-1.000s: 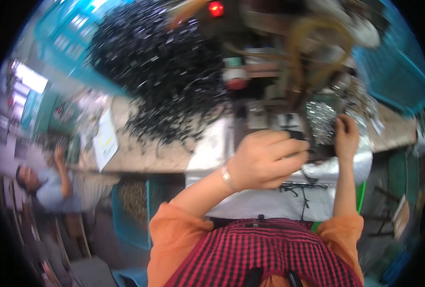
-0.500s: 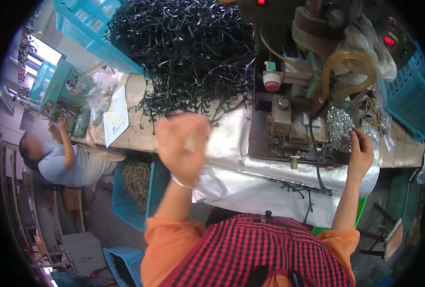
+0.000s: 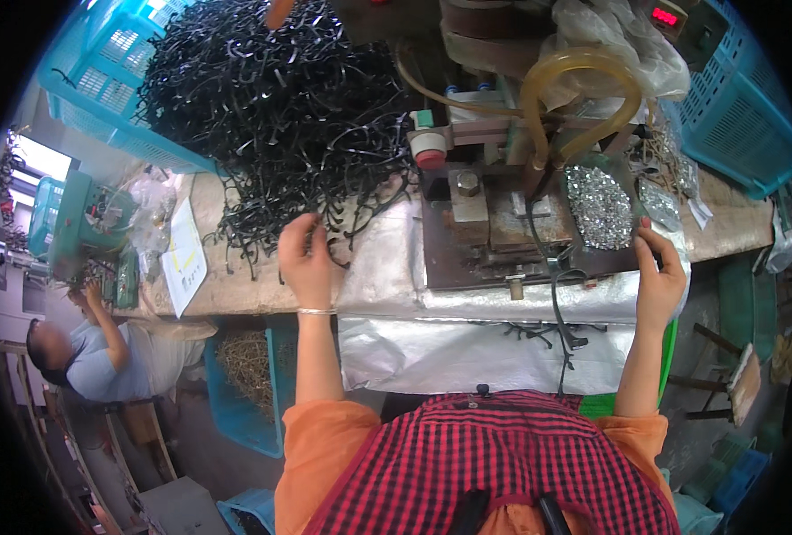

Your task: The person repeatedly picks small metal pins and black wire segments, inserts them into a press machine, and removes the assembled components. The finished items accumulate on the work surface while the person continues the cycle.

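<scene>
A person in an orange shirt and red checked apron stands at a counter (image 3: 235, 290). Their left hand (image 3: 307, 259) reaches into the near edge of a large heap of black bent metal clips (image 3: 271, 107), fingers curled loosely among the strands; whether one is gripped cannot be told. Their right hand (image 3: 659, 272) rests half open at the edge of a pile of small shiny silver parts (image 3: 599, 207), beside a small press machine (image 3: 494, 205) on silver sheeting. Another person (image 3: 84, 348) sits working at far left.
</scene>
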`<move>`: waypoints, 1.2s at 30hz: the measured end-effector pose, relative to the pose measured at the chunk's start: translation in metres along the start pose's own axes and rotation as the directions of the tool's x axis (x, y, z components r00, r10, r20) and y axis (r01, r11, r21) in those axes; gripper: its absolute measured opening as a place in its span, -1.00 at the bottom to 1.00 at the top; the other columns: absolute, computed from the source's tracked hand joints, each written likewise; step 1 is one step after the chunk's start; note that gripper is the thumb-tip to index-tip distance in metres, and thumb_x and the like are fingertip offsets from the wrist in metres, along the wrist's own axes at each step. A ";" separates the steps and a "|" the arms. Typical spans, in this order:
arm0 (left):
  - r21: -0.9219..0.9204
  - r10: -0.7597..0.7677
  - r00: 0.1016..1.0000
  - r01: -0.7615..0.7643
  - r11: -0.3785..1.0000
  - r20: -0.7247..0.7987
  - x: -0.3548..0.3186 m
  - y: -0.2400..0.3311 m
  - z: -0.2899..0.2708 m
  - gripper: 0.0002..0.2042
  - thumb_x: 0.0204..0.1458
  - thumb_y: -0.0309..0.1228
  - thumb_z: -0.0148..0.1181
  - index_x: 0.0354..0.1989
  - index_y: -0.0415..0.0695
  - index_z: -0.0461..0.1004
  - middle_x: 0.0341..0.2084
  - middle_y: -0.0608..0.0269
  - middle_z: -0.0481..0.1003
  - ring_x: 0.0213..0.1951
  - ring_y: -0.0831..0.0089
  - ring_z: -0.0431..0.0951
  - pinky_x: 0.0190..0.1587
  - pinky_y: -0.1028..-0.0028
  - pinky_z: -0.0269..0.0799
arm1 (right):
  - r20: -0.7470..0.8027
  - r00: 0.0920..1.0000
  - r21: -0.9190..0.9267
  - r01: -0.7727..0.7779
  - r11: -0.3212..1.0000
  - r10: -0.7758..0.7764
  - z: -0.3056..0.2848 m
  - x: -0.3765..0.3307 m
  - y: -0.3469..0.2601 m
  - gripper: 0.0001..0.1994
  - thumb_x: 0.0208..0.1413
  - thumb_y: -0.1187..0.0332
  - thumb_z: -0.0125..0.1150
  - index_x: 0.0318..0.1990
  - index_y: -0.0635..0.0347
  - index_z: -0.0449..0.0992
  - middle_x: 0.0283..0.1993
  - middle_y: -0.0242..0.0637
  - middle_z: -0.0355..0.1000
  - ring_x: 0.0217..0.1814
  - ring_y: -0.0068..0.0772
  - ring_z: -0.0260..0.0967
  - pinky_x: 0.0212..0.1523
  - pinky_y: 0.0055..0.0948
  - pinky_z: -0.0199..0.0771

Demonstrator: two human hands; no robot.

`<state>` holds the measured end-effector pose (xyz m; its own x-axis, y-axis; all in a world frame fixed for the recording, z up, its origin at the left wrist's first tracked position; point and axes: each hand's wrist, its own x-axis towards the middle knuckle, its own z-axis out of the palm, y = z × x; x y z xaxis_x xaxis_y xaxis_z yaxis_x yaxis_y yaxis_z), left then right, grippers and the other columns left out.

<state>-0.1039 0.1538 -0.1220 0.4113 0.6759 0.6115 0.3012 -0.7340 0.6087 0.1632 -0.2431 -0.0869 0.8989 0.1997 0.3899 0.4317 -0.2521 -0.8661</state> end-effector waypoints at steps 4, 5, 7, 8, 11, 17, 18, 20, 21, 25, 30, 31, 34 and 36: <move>-0.624 -0.269 0.962 0.237 0.745 0.044 0.027 0.059 -0.007 -0.91 0.29 -0.55 0.04 -0.09 -0.24 0.41 -0.15 0.18 0.54 -0.12 0.50 0.56 -0.05 0.48 0.55 | 0.150 0.987 0.071 -0.074 0.995 0.063 0.000 -0.003 -0.050 -0.86 0.08 0.53 0.31 -0.19 0.31 0.64 -0.21 -0.34 0.59 -0.12 -0.56 0.48 -0.03 -0.55 0.43; -0.641 -0.230 0.972 0.209 0.738 0.052 0.033 0.076 -0.009 -0.91 0.30 -0.55 0.04 -0.08 -0.24 0.40 -0.16 0.19 0.54 -0.13 0.50 0.56 -0.08 0.47 0.57 | 0.206 0.978 0.096 -0.015 0.995 -0.005 0.007 0.004 -0.063 -0.85 0.04 0.50 0.33 -0.21 0.29 0.65 -0.22 -0.31 0.60 -0.13 -0.51 0.51 -0.03 -0.52 0.45; -0.647 -0.148 0.989 0.129 0.751 0.026 0.040 0.097 -0.001 -0.91 0.30 -0.54 0.03 -0.08 -0.24 0.37 -0.19 0.20 0.53 -0.18 0.52 0.56 -0.09 0.48 0.56 | 0.298 0.951 0.193 0.023 0.981 -0.081 0.032 0.021 -0.096 -0.84 0.03 0.49 0.31 -0.22 0.28 0.65 -0.21 -0.26 0.62 -0.13 -0.45 0.54 -0.03 -0.47 0.47; -0.668 -0.127 0.989 0.144 0.730 0.075 0.041 0.097 0.006 -0.92 0.29 -0.53 0.05 -0.11 -0.23 0.38 -0.23 0.24 0.51 -0.21 0.54 0.55 -0.09 0.50 0.54 | 0.308 0.946 0.218 0.035 0.975 -0.103 0.045 0.030 -0.106 -0.84 0.02 0.49 0.31 -0.22 0.29 0.65 -0.21 -0.25 0.62 -0.13 -0.45 0.54 -0.03 -0.48 0.47; -0.654 -0.212 0.967 0.252 0.713 0.141 0.031 0.104 0.020 -0.96 0.27 -0.54 0.10 -0.17 -0.20 0.40 -0.27 0.31 0.48 -0.22 0.57 0.54 -0.18 0.59 0.46 | 0.336 0.940 0.407 -0.097 0.908 -0.050 0.086 0.036 -0.106 -0.74 0.00 0.55 0.31 -0.11 0.34 0.53 -0.25 -0.27 0.58 -0.15 -0.51 0.52 -0.06 -0.50 0.46; -0.808 -0.098 0.994 0.019 0.589 -0.048 0.032 0.153 0.018 -0.91 0.23 -0.64 0.07 -0.14 -0.26 0.36 -0.21 0.14 0.51 -0.16 0.43 0.57 -0.01 0.46 0.51 | 0.388 0.921 0.503 -0.228 0.834 0.018 0.090 0.025 -0.111 -0.57 0.00 0.60 0.32 0.07 0.36 0.40 -0.26 -0.28 0.54 -0.13 -0.53 0.49 -0.05 -0.53 0.44; -0.869 0.078 0.992 -0.128 0.479 -0.103 0.041 0.173 0.012 -0.88 0.19 -0.70 0.07 -0.15 -0.28 0.35 -0.20 0.08 0.51 -0.15 0.37 0.58 -0.03 0.46 0.53 | 0.401 0.916 0.528 -0.248 0.812 0.019 0.091 0.024 -0.115 -0.55 0.01 0.60 0.32 0.09 0.35 0.39 -0.26 -0.29 0.54 -0.13 -0.53 0.49 -0.05 -0.54 0.43; -0.865 0.273 0.958 -0.208 0.456 -0.087 0.057 0.209 0.006 -0.84 0.14 -0.73 0.11 -0.17 -0.29 0.33 -0.20 0.06 0.51 -0.15 0.33 0.60 -0.07 0.46 0.55 | 0.416 0.909 0.600 -0.299 0.742 0.029 0.092 0.022 -0.119 -0.49 0.01 0.61 0.33 0.15 0.38 0.35 -0.22 -0.29 0.54 -0.11 -0.55 0.47 -0.03 -0.55 0.43; -0.861 0.227 0.972 -0.170 0.479 -0.066 0.063 0.213 0.009 -0.83 0.12 -0.74 0.13 -0.16 -0.30 0.33 -0.21 0.04 0.51 -0.16 0.32 0.61 -0.09 0.47 0.56 | 0.417 0.908 0.609 -0.317 0.727 0.046 0.093 0.019 -0.120 -0.48 0.01 0.61 0.34 0.16 0.38 0.34 -0.20 -0.28 0.54 -0.10 -0.55 0.47 -0.02 -0.55 0.43; -0.862 0.214 0.976 -0.142 0.486 -0.041 0.062 0.220 0.009 -0.79 0.08 -0.73 0.18 -0.14 -0.31 0.36 -0.20 0.01 0.54 -0.20 0.30 0.62 -0.11 0.45 0.55 | 0.375 0.919 0.663 -0.360 0.656 0.125 0.091 0.008 -0.137 -0.45 0.02 0.64 0.27 0.21 0.37 0.30 -0.01 -0.17 0.51 -0.03 -0.54 0.45 0.03 -0.53 0.42; -0.733 0.613 0.790 -0.412 0.541 0.009 0.029 0.208 0.018 -0.78 -0.15 -0.63 0.29 -0.27 -0.20 0.54 -0.24 0.06 0.62 -0.42 0.27 0.54 -0.33 0.36 0.48 | 0.438 0.892 0.406 -0.084 0.910 -0.114 0.057 0.003 -0.126 -0.56 0.02 0.56 0.25 0.13 0.25 0.47 0.21 -0.07 0.44 0.27 -0.24 0.38 0.28 -0.31 0.31; -0.614 0.750 0.659 -0.573 0.543 0.050 0.023 0.204 0.019 -0.74 -0.22 -0.56 0.32 -0.26 -0.16 0.58 -0.11 0.04 0.62 -0.48 0.28 0.49 -0.43 0.41 0.42 | 0.350 0.899 0.082 0.249 0.965 -0.262 0.050 0.015 -0.109 -0.66 -0.01 0.51 0.30 -0.01 0.16 0.60 0.23 -0.06 0.42 0.31 -0.05 0.35 0.31 -0.21 0.30; -0.549 0.849 0.528 -0.710 0.440 -0.002 0.014 0.217 0.041 -0.73 -0.23 -0.58 0.34 -0.26 -0.18 0.57 -0.15 0.12 0.63 -0.55 0.35 0.40 -0.54 0.44 0.34 | 0.212 0.956 -0.567 0.288 0.772 -0.202 0.040 0.029 -0.029 -0.73 -0.08 0.42 0.41 -0.16 0.14 0.62 0.27 0.08 0.34 0.42 0.11 0.16 0.34 -0.05 0.22; -0.532 0.861 0.508 -0.721 0.444 0.030 0.015 0.220 0.045 -0.70 -0.28 -0.57 0.32 -0.27 -0.19 0.56 -0.16 0.13 0.63 -0.55 0.33 0.40 -0.54 0.42 0.35 | 0.183 0.957 -0.591 0.291 0.752 -0.226 0.038 0.025 -0.001 -0.79 -0.08 0.41 0.42 -0.23 0.13 0.62 0.22 0.06 0.38 0.40 0.12 0.19 0.35 -0.04 0.20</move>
<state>0.0070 0.0001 -0.0016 0.4943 -0.2907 0.8192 -0.6202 -0.7783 0.0980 0.1820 -0.2018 -0.0879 0.7487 0.4211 0.5120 0.6303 -0.6915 -0.3529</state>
